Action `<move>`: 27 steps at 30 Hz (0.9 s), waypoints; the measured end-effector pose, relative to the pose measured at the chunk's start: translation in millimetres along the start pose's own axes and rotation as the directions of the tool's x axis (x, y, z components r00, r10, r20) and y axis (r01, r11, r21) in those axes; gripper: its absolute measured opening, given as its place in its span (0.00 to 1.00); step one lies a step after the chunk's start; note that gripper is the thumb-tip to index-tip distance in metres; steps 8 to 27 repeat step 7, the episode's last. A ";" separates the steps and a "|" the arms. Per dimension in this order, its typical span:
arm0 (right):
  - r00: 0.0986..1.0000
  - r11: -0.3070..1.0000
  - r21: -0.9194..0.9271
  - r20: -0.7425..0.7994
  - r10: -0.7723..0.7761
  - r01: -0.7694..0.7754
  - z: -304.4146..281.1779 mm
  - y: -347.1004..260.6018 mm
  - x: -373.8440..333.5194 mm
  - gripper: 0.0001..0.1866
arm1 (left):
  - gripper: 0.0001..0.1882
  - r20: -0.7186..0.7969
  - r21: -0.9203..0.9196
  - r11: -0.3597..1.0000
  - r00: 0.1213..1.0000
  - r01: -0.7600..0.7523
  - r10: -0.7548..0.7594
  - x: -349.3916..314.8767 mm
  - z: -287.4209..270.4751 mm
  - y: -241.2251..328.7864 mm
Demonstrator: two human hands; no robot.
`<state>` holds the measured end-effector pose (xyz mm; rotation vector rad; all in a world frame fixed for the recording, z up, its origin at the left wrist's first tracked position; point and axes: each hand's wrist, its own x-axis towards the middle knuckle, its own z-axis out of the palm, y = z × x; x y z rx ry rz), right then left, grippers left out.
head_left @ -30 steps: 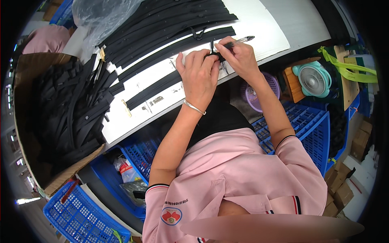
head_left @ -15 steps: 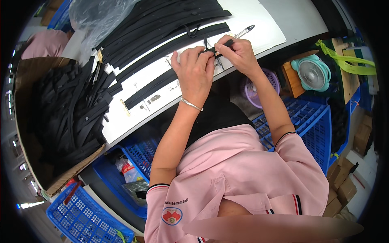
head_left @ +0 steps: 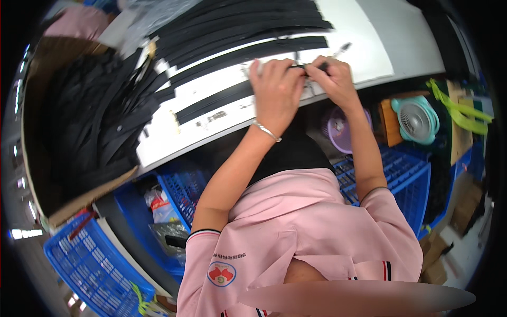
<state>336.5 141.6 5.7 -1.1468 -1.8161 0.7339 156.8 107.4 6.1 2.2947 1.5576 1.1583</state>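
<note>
My left hand (head_left: 278, 94), a bangle at its wrist, rests over the white board (head_left: 364, 53) on the table. Its bent fingers press together on a short black strip (head_left: 299, 66). Close by on the right, my right hand (head_left: 338, 84) is closed around a clear-barrelled pen (head_left: 344, 48), whose dark end sticks up past the knuckles. The fingertips of both hands nearly meet at the strip, and the pen's lower end is hidden. A long black strip (head_left: 216, 105) runs left from beneath my left hand. Beyond lie several rows of black strips (head_left: 237, 26).
A cardboard box (head_left: 33, 105) heaped with loose black strips stands left of the board. Clear plastic film (head_left: 158, 21) lies at the far left. Below the table edge are blue crates (head_left: 95, 264), a purple basket (head_left: 338, 132) and a turquoise fan (head_left: 414, 119).
The view has shifted and blurred slightly, so the table and both hands sit farther right. My hands keep their hold on the strip and pen, with little movement against the board.
</note>
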 end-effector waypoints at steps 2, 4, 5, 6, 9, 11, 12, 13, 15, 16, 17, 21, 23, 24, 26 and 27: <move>0.985 0.962 0.211 0.011 0.174 -0.172 -0.4 2.2 -6.4 0.07 | 0.12 0.017 0.039 0.999 1.000 0.022 -0.022 -2.8 -4.5 3.7; 0.988 0.947 0.293 -0.047 0.149 -0.129 -2.9 6.7 -10.3 0.07 | 0.22 0.071 0.113 0.993 0.996 0.045 -0.053 -10.9 -9.8 7.3; 0.987 0.941 0.315 -0.067 0.149 -0.121 -3.0 11.5 -12.4 0.07 | 0.26 0.103 0.142 0.988 0.992 0.058 -0.073 -14.9 -13.6 8.0; 0.989 0.933 0.349 -0.074 0.127 -0.093 -1.4 16.3 -12.6 0.07 | 0.28 0.140 0.152 0.987 0.987 0.060 -0.081 -16.7 -13.5 3.6; 0.991 0.923 0.379 -0.086 0.107 -0.067 0.1 17.4 -11.0 0.06 | 0.30 0.178 0.158 0.986 0.980 0.058 -0.087 -16.7 -13.0 -0.7; 0.991 0.923 0.379 -0.086 0.107 -0.067 0.1 17.4 -11.0 0.06 | 0.30 0.178 0.158 0.986 0.980 0.058 -0.087 -16.7 -13.0 -0.7; 0.991 0.923 0.379 -0.086 0.107 -0.067 0.1 17.4 -11.0 0.06 | 0.30 0.178 0.158 0.986 0.980 0.058 -0.087 -16.7 -13.0 -0.7; 0.991 0.923 0.379 -0.086 0.107 -0.067 0.1 17.4 -11.0 0.06 | 0.30 0.178 0.158 0.986 0.980 0.058 -0.087 -16.7 -13.0 -0.7; 0.991 0.923 0.379 -0.086 0.107 -0.067 0.1 17.4 -11.0 0.06 | 0.30 0.178 0.158 0.986 0.980 0.058 -0.087 -16.7 -13.0 -0.7; 0.991 0.923 0.379 -0.086 0.107 -0.067 0.1 17.4 -11.0 0.06 | 0.30 0.178 0.158 0.986 0.980 0.058 -0.087 -16.7 -13.0 -0.7; 0.991 0.923 0.379 -0.086 0.107 -0.067 0.1 17.4 -11.0 0.06 | 0.30 0.178 0.158 0.986 0.980 0.058 -0.087 -16.7 -13.0 -0.7; 0.991 0.923 0.379 -0.086 0.107 -0.067 0.1 17.4 -11.0 0.06 | 0.30 0.178 0.158 0.986 0.980 0.058 -0.087 -16.7 -13.0 -0.7; 0.991 0.923 0.379 -0.086 0.107 -0.067 0.1 17.4 -11.0 0.06 | 0.30 0.178 0.158 0.986 0.980 0.058 -0.087 -16.7 -13.0 -0.7; 0.991 0.923 0.379 -0.086 0.107 -0.067 0.1 17.4 -11.0 0.06 | 0.30 0.178 0.158 0.986 0.980 0.058 -0.087 -16.7 -13.0 -0.7; 0.991 0.923 0.379 -0.086 0.107 -0.067 0.1 17.4 -11.0 0.06 | 0.30 0.178 0.158 0.986 0.980 0.058 -0.087 -16.7 -13.0 -0.7; 0.991 0.923 0.379 -0.086 0.107 -0.067 0.1 17.4 -11.0 0.06 | 0.30 0.178 0.158 0.986 0.980 0.058 -0.087 -16.7 -13.0 -0.7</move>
